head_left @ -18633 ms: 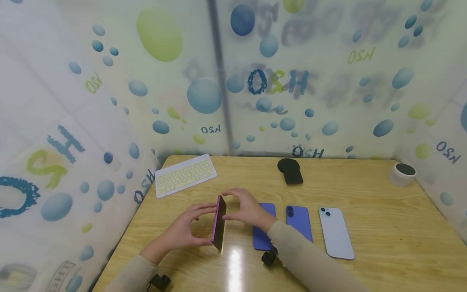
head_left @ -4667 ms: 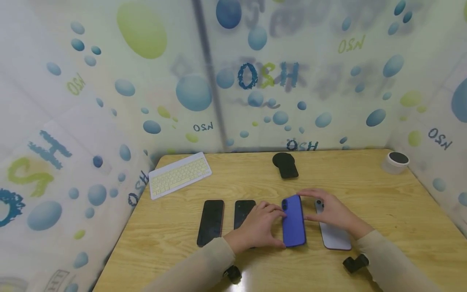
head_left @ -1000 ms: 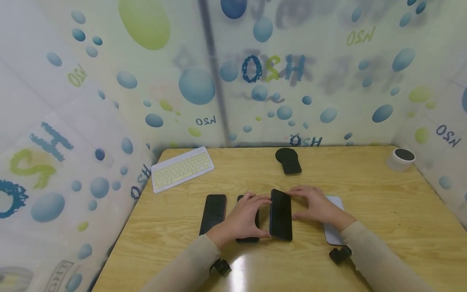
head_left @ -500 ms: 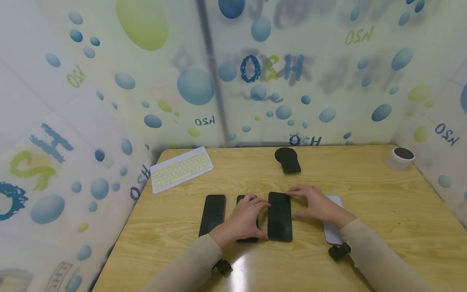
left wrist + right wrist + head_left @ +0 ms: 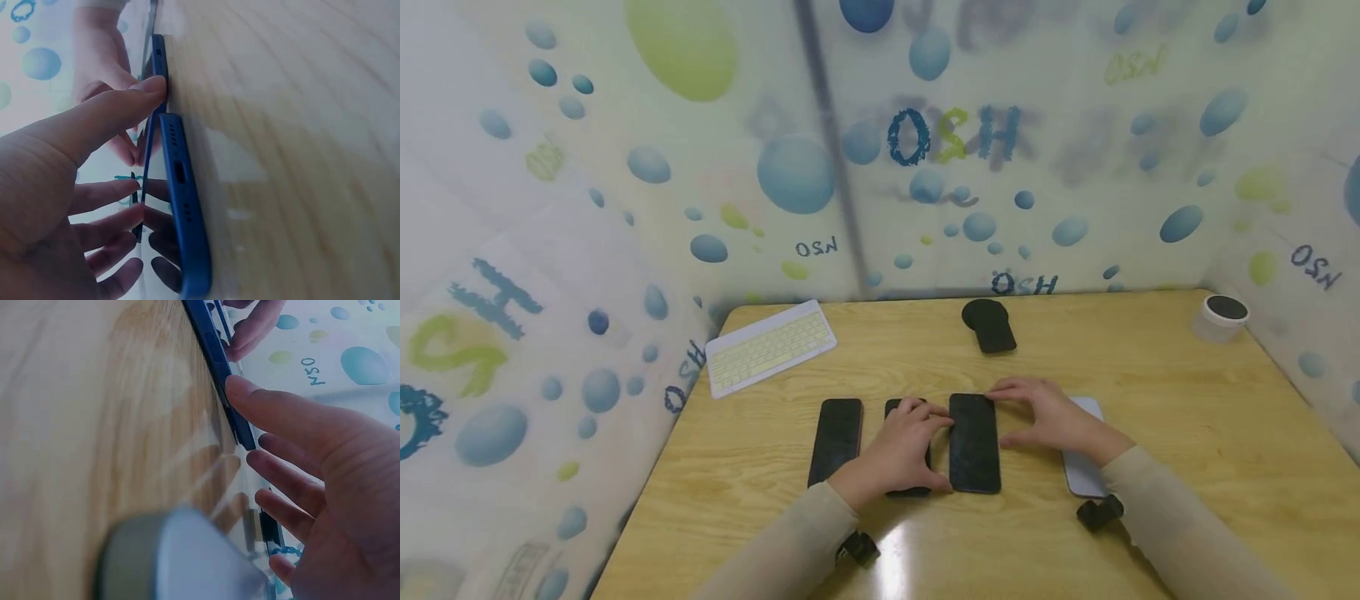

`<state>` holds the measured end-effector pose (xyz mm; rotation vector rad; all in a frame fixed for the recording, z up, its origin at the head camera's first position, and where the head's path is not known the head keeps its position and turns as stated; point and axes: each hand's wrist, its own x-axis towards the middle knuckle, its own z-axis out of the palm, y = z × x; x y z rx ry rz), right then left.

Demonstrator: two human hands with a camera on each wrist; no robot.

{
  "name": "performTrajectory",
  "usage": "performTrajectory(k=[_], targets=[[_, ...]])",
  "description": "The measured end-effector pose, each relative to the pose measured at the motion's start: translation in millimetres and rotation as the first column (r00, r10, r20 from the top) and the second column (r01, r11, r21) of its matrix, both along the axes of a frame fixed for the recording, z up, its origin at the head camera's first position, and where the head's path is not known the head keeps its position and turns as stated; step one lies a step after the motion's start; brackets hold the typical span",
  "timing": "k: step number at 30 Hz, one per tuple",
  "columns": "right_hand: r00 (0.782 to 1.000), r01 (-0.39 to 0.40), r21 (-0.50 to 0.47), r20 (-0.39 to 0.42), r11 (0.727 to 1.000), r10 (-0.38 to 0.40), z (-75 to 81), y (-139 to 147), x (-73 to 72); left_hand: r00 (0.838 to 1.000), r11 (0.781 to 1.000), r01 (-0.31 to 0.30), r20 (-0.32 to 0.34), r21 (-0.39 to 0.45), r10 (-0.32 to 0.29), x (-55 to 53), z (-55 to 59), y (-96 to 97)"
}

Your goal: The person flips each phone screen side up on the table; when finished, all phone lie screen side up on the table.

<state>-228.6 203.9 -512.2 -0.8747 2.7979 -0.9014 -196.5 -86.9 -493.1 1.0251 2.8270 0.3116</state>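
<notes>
Fingers of the left hand (image 5: 901, 452) stand apart from their thumb, tips at the left edge of the central phone (image 5: 974, 446), which lies flat, screen up. Fingers and thumb of the right hand (image 5: 1047, 423), also spread, are at its right edge. Below the left fingers lies a second phone (image 5: 910, 492); left of them, a third phone (image 5: 837, 440). Under the right wrist lies a pale phone (image 5: 1084, 477).
</notes>
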Motion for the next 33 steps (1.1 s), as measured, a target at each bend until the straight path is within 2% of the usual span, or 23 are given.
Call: performTrajectory(k=[5,11,16,21,23,30,33], targets=[[1.000,0.016,-0.028,-0.021,0.999,-0.017,-1.1,17,5.1,0.999,0.999,-0.009,0.041,0.031,0.008,0.5,2.4,6.3],[0.997,0.030,-0.060,-0.074,0.998,-0.034,-4.8,44,13.8,1.000,0.998,0.012,0.009,0.056,-0.013,2.8,2.8,22.7],[0.995,0.100,-0.073,-0.001,0.992,-0.101,1.2,64,21.0,0.998,0.997,0.060,-0.004,0.044,-0.060,5.7,3.9,38.7],[0.978,0.186,-0.072,0.113,0.980,-0.178,10.2,86,28.7,0.993,0.991,0.117,0.003,0.059,-0.118,7.5,-0.3,56.4],[0.971,0.211,-0.075,0.132,0.975,-0.200,10.3,96,30.9,0.991,0.989,0.134,0.009,0.063,-0.135,8.6,-1.0,63.8],[0.979,0.205,-0.054,0.033,0.977,-0.203,1.9,122,33.2,0.990,0.989,0.143,0.002,0.043,-0.144,11.0,-0.5,89.0],[0.981,0.188,-0.076,0.052,0.979,-0.185,-0.7,130,33.3,0.990,0.990,0.137,-0.017,0.027,-0.137,12.0,-2.2,98.0]])
